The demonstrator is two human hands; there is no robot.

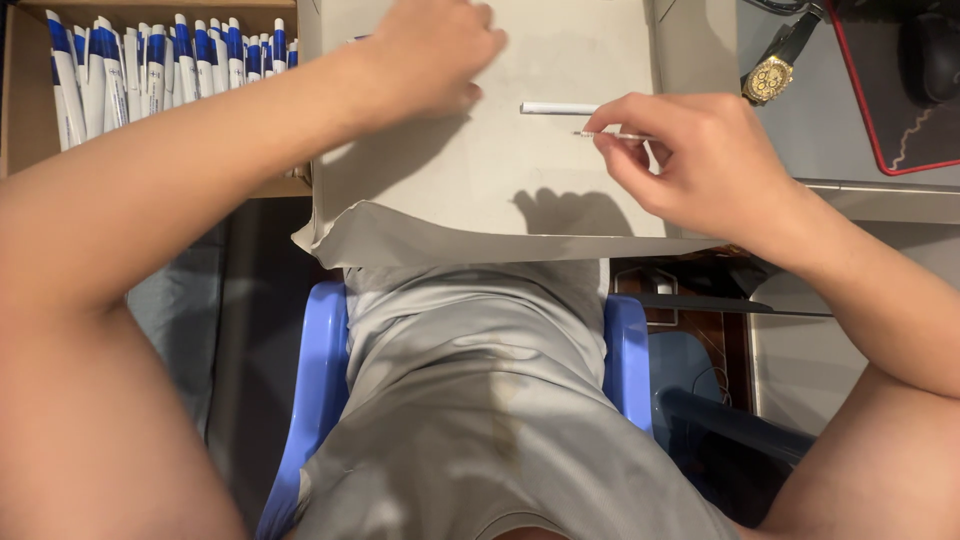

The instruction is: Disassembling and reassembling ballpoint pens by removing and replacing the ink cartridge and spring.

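Head view: looks down past the person's lap, on a blue plastic chair (320, 380), to both hands working over a grey cardboard sheet (500, 190).
Right hand (700, 160): fingers pinched shut on a thin pen refill (600, 134), its tip pointing left toward the other hand.
White pen barrel (558, 108): lies free on the sheet, just beyond the refill and between the two hands.
Left hand (430, 55): curled knuckles-up on the sheet; whether it holds anything I cannot tell.
Progress: judging by the box of blue-and-white pens (160, 65) beyond the left forearm, many are done; this barrel is still empty.
Surface: a gold wristwatch (768, 80) lies beyond the right hand, next to a dark mat with a red edge (870, 110).
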